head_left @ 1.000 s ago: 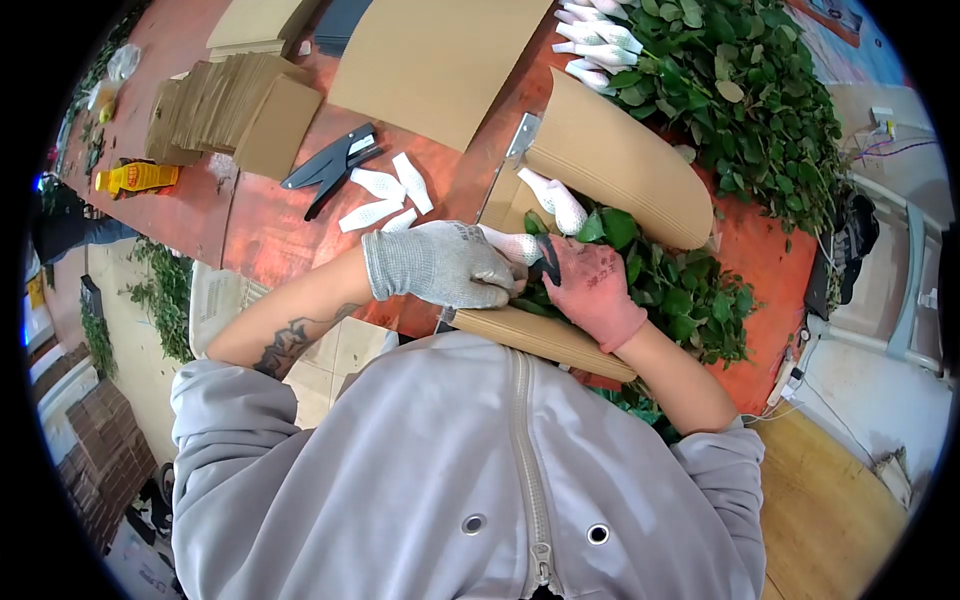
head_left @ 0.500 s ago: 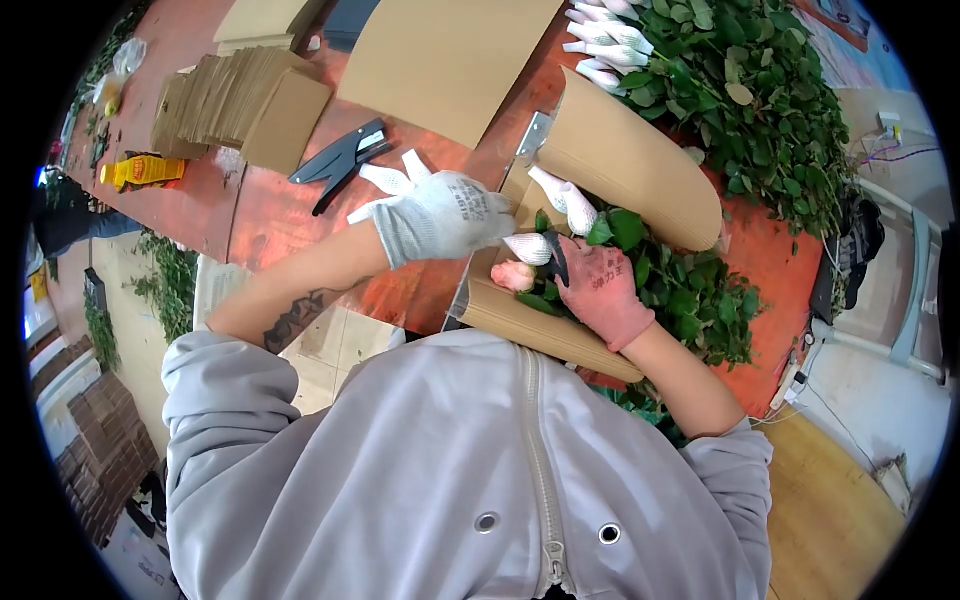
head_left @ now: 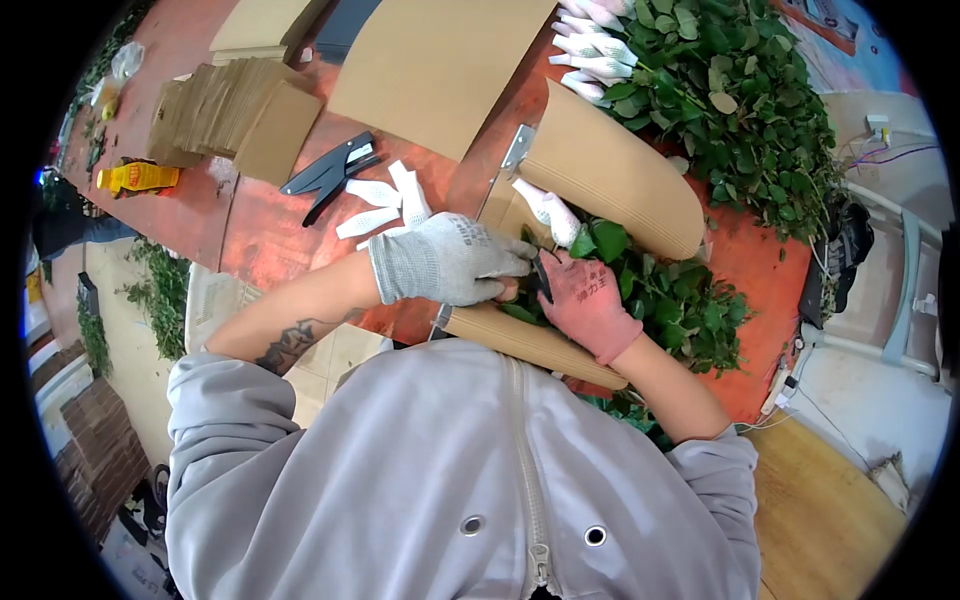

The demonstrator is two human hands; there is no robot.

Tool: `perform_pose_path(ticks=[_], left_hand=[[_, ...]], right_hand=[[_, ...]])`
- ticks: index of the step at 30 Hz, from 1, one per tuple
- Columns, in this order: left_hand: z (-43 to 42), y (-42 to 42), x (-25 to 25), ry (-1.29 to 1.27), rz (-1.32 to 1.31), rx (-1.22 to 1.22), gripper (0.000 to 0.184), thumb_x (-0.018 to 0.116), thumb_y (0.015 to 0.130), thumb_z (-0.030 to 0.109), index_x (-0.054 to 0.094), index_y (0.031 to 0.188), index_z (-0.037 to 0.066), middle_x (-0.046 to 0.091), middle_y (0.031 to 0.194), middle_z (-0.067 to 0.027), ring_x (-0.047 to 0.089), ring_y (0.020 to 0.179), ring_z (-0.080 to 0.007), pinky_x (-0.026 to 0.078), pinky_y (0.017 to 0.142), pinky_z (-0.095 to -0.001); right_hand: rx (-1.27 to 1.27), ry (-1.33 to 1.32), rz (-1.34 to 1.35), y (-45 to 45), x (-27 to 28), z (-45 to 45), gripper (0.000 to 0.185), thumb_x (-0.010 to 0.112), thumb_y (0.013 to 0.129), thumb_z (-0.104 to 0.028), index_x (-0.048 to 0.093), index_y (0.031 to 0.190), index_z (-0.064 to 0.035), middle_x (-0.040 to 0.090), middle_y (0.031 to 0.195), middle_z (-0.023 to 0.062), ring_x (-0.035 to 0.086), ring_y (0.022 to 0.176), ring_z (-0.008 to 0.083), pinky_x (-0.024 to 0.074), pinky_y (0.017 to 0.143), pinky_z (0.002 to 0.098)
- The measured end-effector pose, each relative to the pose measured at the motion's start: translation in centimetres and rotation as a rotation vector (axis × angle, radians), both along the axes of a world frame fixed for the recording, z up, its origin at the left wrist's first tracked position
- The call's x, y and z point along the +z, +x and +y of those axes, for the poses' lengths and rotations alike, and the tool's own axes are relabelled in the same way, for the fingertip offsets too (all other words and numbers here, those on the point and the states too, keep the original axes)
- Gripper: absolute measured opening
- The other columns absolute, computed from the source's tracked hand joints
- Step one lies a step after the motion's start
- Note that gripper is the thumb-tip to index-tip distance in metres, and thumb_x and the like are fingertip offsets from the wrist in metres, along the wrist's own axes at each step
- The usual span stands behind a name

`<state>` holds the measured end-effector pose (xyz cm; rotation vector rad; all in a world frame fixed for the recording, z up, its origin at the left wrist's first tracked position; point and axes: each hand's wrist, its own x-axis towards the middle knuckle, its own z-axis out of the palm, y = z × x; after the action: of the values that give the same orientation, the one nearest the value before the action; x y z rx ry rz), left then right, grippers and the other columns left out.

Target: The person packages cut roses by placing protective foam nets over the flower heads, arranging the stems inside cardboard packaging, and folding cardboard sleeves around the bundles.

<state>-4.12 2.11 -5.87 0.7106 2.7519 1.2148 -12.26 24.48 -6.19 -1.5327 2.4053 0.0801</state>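
My left hand [head_left: 462, 262], in a grey glove, reaches over the open end of a brown cardboard wrap [head_left: 610, 170]. Its fingers are bent around a rose head that is mostly hidden, with a little pink showing under the fingertips. Facing it, my right hand [head_left: 585, 300], in a red glove with dark fingertips, is closed at the stems and leaves; what it grips is hidden. White-netted rose heads [head_left: 550, 212] lie in the wrap above the hands, with green leaves [head_left: 690, 305] to the right. Loose white nets [head_left: 375, 193] lie left of the wrap.
A black stapler [head_left: 330, 172] lies beside the nets. Behind are stacked cardboard pieces [head_left: 225, 110], a large cardboard sheet [head_left: 440, 70] and a yellow bottle [head_left: 138, 178]. Netted roses [head_left: 595, 50] with a big leaf pile [head_left: 720, 90] fill the back right.
My left hand moved from the loose nets back to the rose beside my right hand. The white-netted head between the hands is now out of sight. More loose nets show.
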Motion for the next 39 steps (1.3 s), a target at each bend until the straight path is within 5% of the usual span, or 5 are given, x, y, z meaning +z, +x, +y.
perform_pose_path(ticks=[9,13,21,23,39], left_hand=[[0.7,0.3,-0.3,-0.055,-0.075,-0.013,0.029,0.054,0.088,0.026,0.063,0.108,0.007,0.062,0.113,-0.0085,0.064,0.084,-0.0289,0.052,0.071,-0.0378],[0.8,0.3,0.5,-0.129,-0.139,-0.028,0.027,0.053,0.088,0.025,0.063,0.106,0.007,0.063,0.112,-0.0078,0.064,0.084,-0.0270,0.053,0.069,-0.0371],[1.3,0.2,-0.3,-0.204,-0.072,-0.053,0.024,0.050,0.086,0.029,0.063,0.087,0.009,0.062,0.098,-0.0035,0.064,0.077,-0.0266,0.052,0.063,-0.0403],[1.1,0.4,-0.4,-0.187,-0.087,-0.066,0.024,0.050,0.087,0.029,0.063,0.088,0.009,0.062,0.102,-0.0032,0.064,0.078,-0.0265,0.052,0.064,-0.0400],[0.7,1.3,-1.1,-0.133,0.034,-0.042,0.022,0.054,0.087,0.024,0.064,0.096,0.007,0.060,0.119,-0.0068,0.065,0.083,-0.0269,0.054,0.067,-0.0371]], right_hand=[[-0.362,-0.331,-0.048,-2.0,3.4,0.7,0.045,0.070,0.072,-0.020,0.056,0.113,-0.0087,0.061,0.103,0.0158,0.062,0.087,0.0320,0.0490,0.076,0.0403],[-0.327,-0.329,-0.434,-2.3,2.5,-0.2,0.041,0.067,0.073,-0.014,0.055,0.112,-0.0129,0.062,0.093,0.0124,0.061,0.085,0.0329,0.0483,0.075,0.0414],[-0.112,-0.460,-0.184,-2.2,0.6,-2.0,0.032,0.062,0.076,-0.016,0.058,0.106,-0.0077,0.062,0.093,0.0117,0.062,0.073,0.0302,0.0491,0.065,0.0383],[0.000,-0.152,-0.007,-2.3,0.7,-2.3,0.038,0.062,0.076,-0.019,0.056,0.113,-0.0095,0.061,0.098,0.0112,0.062,0.080,0.0283,0.0496,0.070,0.0363],[-0.103,-0.166,-0.031,-2.1,0.8,-1.1,0.045,0.062,0.076,-0.020,0.054,0.120,-0.0134,0.060,0.100,0.0113,0.062,0.084,0.0261,0.0501,0.073,0.0381]])
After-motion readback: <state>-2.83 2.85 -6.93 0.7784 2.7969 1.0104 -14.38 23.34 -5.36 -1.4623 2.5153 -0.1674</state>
